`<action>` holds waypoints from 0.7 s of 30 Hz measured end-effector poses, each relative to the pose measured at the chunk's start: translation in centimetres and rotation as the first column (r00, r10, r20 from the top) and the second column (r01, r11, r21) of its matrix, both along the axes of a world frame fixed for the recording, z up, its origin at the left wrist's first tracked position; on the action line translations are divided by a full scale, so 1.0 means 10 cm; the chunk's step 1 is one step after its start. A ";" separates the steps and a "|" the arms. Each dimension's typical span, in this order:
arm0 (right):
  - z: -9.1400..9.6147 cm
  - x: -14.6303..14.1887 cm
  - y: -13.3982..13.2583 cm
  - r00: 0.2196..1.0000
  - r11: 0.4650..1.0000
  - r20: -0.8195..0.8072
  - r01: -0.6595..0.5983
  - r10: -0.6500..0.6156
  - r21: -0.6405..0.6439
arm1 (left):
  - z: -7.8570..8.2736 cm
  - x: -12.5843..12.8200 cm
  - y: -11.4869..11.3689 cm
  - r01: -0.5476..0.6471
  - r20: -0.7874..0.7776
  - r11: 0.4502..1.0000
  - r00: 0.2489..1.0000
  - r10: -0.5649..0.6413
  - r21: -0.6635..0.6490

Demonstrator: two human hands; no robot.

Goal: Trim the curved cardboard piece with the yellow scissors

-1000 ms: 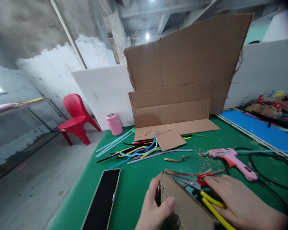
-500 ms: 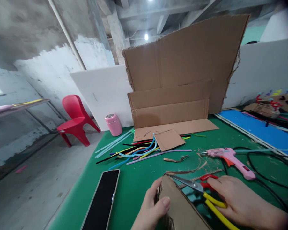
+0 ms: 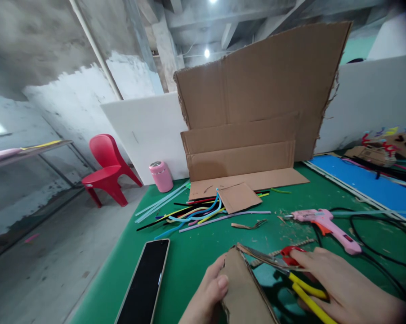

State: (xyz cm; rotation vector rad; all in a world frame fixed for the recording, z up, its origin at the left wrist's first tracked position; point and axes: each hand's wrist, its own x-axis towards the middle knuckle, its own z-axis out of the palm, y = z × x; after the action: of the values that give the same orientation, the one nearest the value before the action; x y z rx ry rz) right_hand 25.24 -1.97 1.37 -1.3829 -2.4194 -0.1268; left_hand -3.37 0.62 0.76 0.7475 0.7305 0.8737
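A brown cardboard piece (image 3: 245, 288) with ragged edges is tilted up at the front of the table. My left hand (image 3: 211, 283) is closed on its left side, thumb against the face. On the right, my right hand (image 3: 341, 279) is wrapped round scissors (image 3: 283, 270) with red and yellow on the handles. A thin torn cardboard strip (image 3: 253, 253) runs from the piece's top corner along the blades toward the right fingers, covering much of the metal. Whether those fingers also pinch the strip, I cannot tell.
A phone (image 3: 144, 281) lies left of my hands. Beyond are coloured pipe cleaners (image 3: 196, 216), a small cardboard square (image 3: 239, 198) and a large upright cardboard sheet (image 3: 263, 85). A pink glue gun (image 3: 327, 225) with a black cable (image 3: 381, 256) lies right; a pink canister (image 3: 161, 176) stands back left.
The scissors and my right hand have shifted slightly right and down. The loose strip, earlier lying behind the blades, now lies over them. My left hand and the cardboard piece have moved slightly left.
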 end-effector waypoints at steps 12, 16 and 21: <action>-0.01 -0.05 -0.02 0.999 0.996 0.005 -0.032 0.031 0.085 | 0.04 0.02 -0.05 0.046 0.035 0.998 0.998 -0.044 -0.043; 0.07 -0.12 0.02 0.999 0.999 0.044 -0.014 0.012 0.039 | 0.03 0.02 -0.08 -0.013 0.029 0.992 0.999 0.017 -0.129; 0.13 -0.17 0.05 0.997 0.994 0.079 0.010 -0.002 -0.108 | 0.06 0.06 -0.13 -0.105 -0.003 0.988 0.994 0.105 -0.113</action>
State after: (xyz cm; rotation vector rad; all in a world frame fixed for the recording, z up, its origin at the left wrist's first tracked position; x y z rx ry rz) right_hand 23.53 -1.44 2.71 -1.4574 -2.5208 -0.0538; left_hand -2.77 -0.64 1.41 0.6113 0.8159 0.9206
